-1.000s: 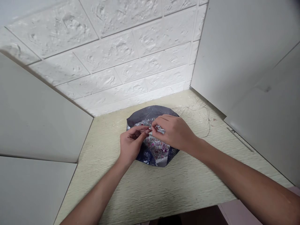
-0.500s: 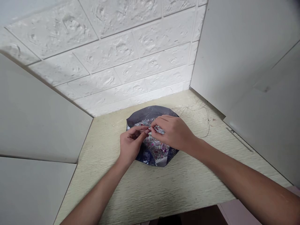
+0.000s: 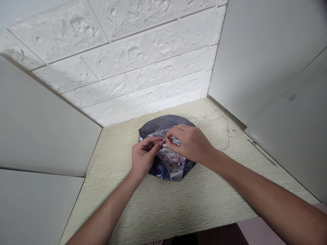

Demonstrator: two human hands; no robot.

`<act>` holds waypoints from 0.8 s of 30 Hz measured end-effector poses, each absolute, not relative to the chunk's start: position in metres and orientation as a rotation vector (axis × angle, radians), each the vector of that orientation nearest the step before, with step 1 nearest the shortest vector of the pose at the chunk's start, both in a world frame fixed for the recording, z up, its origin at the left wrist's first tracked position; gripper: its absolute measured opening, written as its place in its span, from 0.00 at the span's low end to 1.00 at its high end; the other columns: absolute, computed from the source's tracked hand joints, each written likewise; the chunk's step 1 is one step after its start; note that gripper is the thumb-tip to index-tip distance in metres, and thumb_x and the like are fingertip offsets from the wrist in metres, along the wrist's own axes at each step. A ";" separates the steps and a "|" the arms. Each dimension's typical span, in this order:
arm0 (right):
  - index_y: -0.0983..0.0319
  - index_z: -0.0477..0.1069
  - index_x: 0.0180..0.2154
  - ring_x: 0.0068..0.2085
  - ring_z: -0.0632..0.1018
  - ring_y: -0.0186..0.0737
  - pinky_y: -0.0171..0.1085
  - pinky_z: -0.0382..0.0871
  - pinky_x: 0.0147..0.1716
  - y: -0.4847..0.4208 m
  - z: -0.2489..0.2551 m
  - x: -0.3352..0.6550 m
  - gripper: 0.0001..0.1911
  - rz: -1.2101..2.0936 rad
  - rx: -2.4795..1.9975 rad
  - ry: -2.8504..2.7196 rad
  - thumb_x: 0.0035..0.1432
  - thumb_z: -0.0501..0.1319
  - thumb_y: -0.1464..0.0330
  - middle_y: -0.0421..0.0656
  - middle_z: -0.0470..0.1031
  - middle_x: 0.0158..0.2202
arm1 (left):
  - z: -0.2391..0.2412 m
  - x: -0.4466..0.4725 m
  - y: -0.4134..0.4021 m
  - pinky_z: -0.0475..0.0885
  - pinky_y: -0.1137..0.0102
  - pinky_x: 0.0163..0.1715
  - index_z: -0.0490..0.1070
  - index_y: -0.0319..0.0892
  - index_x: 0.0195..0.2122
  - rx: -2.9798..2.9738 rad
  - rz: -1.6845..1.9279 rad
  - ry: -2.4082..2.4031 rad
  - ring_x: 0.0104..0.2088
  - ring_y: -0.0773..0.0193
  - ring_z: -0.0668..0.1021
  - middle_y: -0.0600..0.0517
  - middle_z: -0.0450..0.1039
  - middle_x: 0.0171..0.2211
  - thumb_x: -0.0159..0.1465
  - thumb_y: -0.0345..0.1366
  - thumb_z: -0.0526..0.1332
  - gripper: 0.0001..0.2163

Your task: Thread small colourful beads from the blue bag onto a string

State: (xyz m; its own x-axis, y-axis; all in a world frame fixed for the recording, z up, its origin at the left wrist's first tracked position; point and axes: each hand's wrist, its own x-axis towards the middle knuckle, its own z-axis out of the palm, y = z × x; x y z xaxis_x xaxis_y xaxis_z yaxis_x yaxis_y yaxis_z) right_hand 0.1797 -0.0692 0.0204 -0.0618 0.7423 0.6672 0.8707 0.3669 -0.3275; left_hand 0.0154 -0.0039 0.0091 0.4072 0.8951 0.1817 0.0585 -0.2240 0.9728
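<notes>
A dark grey-blue plastic bag [image 3: 166,123] lies spread open on the table, holding many small beads [image 3: 171,160] in white, pink and purple. Over the beads, my left hand [image 3: 144,154] pinches a tiny reddish piece, perhaps a bead, between thumb and forefinger. My right hand [image 3: 190,143] is closed in a pinch just beside it, the fingertips of both hands almost meeting. What the right fingers hold is too small to make out.
Thin thread [image 3: 226,131] lies loosely curled on the pale wooden table [image 3: 114,200], right of the bag. A white brick-patterned wall [image 3: 127,68] stands behind. White panels [image 3: 46,119] rise on both sides, and a thin metal strip [image 3: 263,153] lies at the right edge.
Both hands keep their pinch over the beads, with barely any finger movement. The whole view has shifted very slightly.
</notes>
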 end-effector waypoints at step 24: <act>0.64 0.72 0.33 0.32 0.75 0.37 0.35 0.64 0.30 -0.068 0.018 0.179 0.08 -0.163 -1.381 -1.871 0.60 0.55 0.70 0.42 0.77 0.29 | 0.007 0.014 -0.002 0.72 0.72 0.34 0.79 0.42 0.32 1.715 0.984 0.774 0.34 0.64 0.77 0.49 0.78 0.33 0.55 0.36 0.68 0.05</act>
State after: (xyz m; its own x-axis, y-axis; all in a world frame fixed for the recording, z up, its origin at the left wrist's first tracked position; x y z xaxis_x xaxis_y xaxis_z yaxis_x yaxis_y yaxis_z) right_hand 0.1792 -0.0684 0.0183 -0.0962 0.7524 0.6516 0.8538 0.3990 -0.3346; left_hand 0.0140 -0.0020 0.0066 0.4698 0.8436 0.2603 0.0546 -0.3220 0.9451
